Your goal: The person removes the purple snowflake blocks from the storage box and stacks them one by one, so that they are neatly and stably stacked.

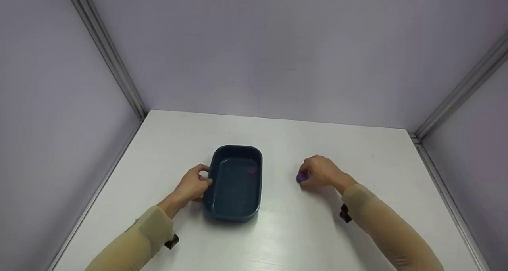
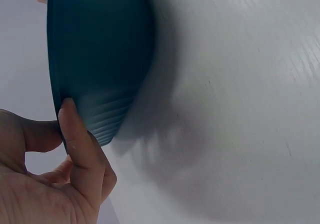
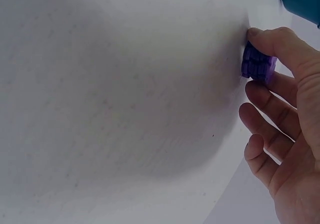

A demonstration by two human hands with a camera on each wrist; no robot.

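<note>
Resting on a white tabletop (image 1: 285, 223) with a faint wood-grain texture: a dark teal tray (image 1: 235, 182), rectangular with rounded corners, smooth and slightly glossy, plastic by the look. Its outer wall shows fine horizontal ribbing near the base in the left wrist view.

Left hand (image 1: 193, 186) at the tray's left long side. Thumb over the rim, fingers (image 2: 80, 139) curled against the outer wall, so the rim is pinched between them. The tray sits flat on the tabletop, left of centre.

Right hand (image 1: 322, 171) well apart from the tray, to its right. It pinches a small purple piece (image 3: 257, 64) between thumb and forefinger; the other fingers (image 3: 265, 121) hang loosely curled below it, not touching it as far as the right wrist view shows. The piece is vivid purple, blocky, with a knobbed or gridded surface (material hard to tell; looks like moulded plastic). It sits at the fingertips, at or just above the tabletop; contact cannot be told. In the head view only a small purple patch peeks out at the hand's left edge.

Both forearms in tan sleeves (image 1: 381, 227). Pale lilac walls (image 1: 278, 52) with grey metal corner strips enclose the tabletop.
</note>
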